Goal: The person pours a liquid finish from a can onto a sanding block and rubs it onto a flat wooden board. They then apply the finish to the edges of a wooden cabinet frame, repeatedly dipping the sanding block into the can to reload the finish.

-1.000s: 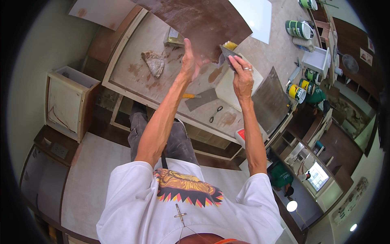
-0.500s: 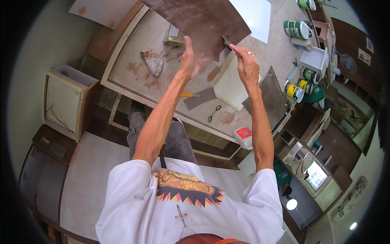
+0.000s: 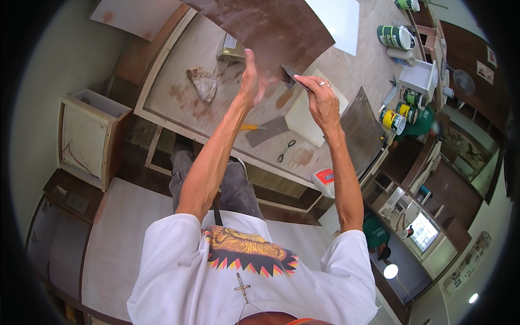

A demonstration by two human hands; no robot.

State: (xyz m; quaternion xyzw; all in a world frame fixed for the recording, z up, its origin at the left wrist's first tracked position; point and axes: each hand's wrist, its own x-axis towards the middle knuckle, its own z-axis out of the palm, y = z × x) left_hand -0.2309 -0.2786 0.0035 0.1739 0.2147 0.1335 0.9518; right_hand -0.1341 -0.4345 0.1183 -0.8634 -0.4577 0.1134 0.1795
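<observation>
Brown sheet, mottled and seemingly only part-worked, is steadied by left hand, finger closure unclear, while dark scraper is gripped in right hand.

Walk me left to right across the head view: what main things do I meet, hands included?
Wood-framed cabinet, crumpled cloth, left hand, right hand with a dark flat blade, grey-brown sheet, yellow-labelled tub.
</observation>
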